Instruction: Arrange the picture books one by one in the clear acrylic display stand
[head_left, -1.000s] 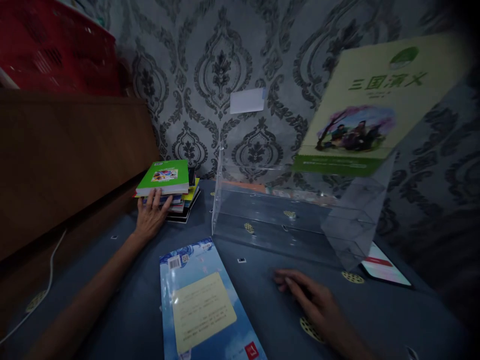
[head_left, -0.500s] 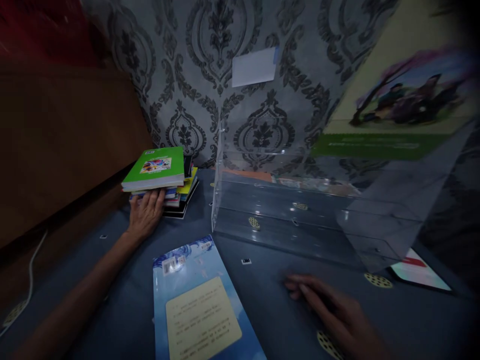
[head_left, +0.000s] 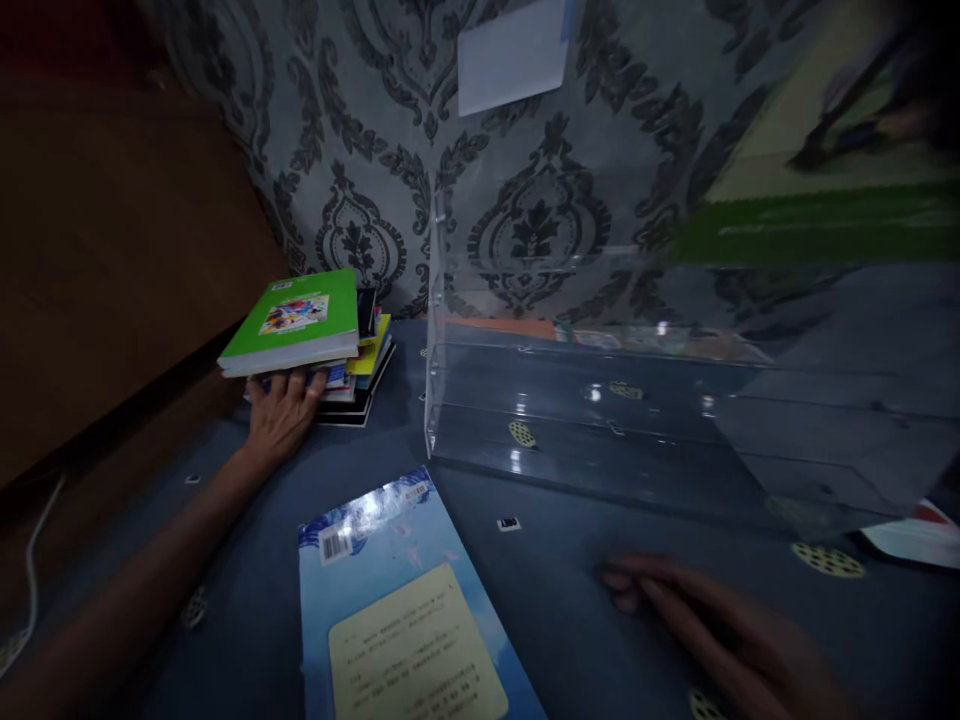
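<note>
My left hand (head_left: 283, 410) is at the front of a stack of books, with its fingers pressed against the edge of a blue book (head_left: 334, 376) just below the top one. Its thumb is hidden. On top of the stack lies a thick green book (head_left: 296, 322); a yellow book (head_left: 369, 357) and dark ones show underneath. A light blue book (head_left: 397, 585) with a cream text panel lies flat in front of me, its barcode toward the far end. To its right, my right hand (head_left: 690, 610) hovers low over the table, slightly blurred, fingers together with nothing visible in them.
A clear acrylic stepped rack (head_left: 570, 420) stands against the patterned wall. At its right end a book (head_left: 847, 215) with a green band stands upright. A lit phone or tablet (head_left: 919, 540) lies at the far right. A brown wooden panel (head_left: 112, 260) borders the left.
The view has shifted closer, so the rack and wall appear larger. My left hand keeps its place at the stack. My right hand appears slightly further right and lower.
</note>
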